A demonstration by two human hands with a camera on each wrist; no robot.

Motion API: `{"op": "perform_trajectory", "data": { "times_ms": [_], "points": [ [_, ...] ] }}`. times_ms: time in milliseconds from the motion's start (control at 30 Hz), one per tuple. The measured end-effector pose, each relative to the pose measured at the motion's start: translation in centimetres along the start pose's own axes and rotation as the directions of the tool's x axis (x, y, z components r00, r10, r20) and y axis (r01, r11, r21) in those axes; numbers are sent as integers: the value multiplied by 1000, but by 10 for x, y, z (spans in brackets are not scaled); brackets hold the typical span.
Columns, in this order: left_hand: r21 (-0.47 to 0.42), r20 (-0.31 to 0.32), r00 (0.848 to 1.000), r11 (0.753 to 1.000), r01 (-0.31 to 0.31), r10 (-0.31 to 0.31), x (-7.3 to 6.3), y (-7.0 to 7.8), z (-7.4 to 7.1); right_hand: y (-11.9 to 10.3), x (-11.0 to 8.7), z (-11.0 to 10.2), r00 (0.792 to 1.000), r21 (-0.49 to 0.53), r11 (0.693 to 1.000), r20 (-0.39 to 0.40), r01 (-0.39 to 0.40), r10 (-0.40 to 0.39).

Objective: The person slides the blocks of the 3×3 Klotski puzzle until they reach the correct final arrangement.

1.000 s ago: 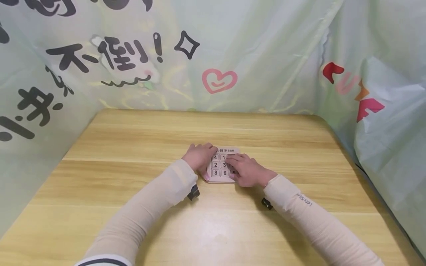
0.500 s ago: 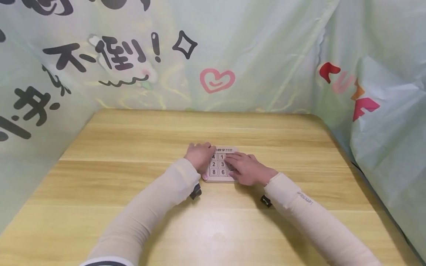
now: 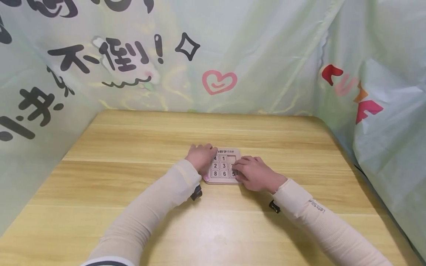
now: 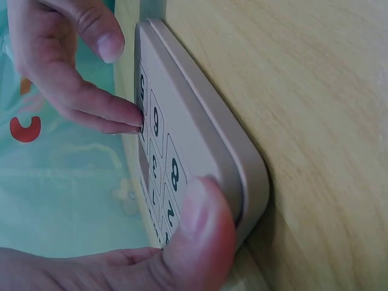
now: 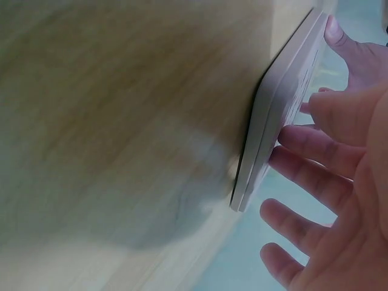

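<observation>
A pale number slide puzzle (image 3: 221, 181) lies flat on the wooden table, its rows of square tiles facing up. Its top right space (image 3: 231, 158) has no tile in it. My left hand (image 3: 199, 159) grips the puzzle's left side, the thumb (image 4: 203, 221) on the frame near the tile marked 8 (image 4: 175, 174). From the right, my right hand (image 3: 257, 174) reaches over the board with extended fingers. Two of its fingertips (image 5: 291, 136) touch the tiles at the right column, partly covering the 7, while the thumb is held off the board.
The wooden table (image 3: 139, 140) extends around the puzzle on all sides. A printed cloth (image 3: 266, 55) hangs behind it and along both sides. Small black wrist cameras sit under both cuffs, the right one (image 3: 274, 206) close over the tabletop.
My right hand has shifted toward me and to the right, its fingers leaving the top row and uncovering the space without a tile. My left hand keeps its grip.
</observation>
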State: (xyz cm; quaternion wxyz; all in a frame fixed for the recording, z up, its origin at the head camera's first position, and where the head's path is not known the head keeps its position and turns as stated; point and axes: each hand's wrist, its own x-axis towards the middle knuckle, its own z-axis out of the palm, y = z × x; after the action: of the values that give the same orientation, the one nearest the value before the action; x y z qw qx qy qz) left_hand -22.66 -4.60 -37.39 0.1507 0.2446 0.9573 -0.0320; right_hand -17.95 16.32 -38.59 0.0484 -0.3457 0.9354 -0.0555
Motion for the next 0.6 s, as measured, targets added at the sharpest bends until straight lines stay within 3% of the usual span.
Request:
{"op": "perform_trajectory", "data": {
  "times_ms": [100,367,600],
  "points": [
    [5,-2,1000,1000,-3,3,-1,0,-1,1,2,1,1000,-17,1000,-16,6,-7],
    [-7,7,1000,1000,0,0,0,0,-1,10,13,4,981,-141,987,-166,75,-98],
    [-15,5,1000,1000,-4,4,1,0,-1,13,20,2,993,-193,981,-106,26,-47]
  ]
}}
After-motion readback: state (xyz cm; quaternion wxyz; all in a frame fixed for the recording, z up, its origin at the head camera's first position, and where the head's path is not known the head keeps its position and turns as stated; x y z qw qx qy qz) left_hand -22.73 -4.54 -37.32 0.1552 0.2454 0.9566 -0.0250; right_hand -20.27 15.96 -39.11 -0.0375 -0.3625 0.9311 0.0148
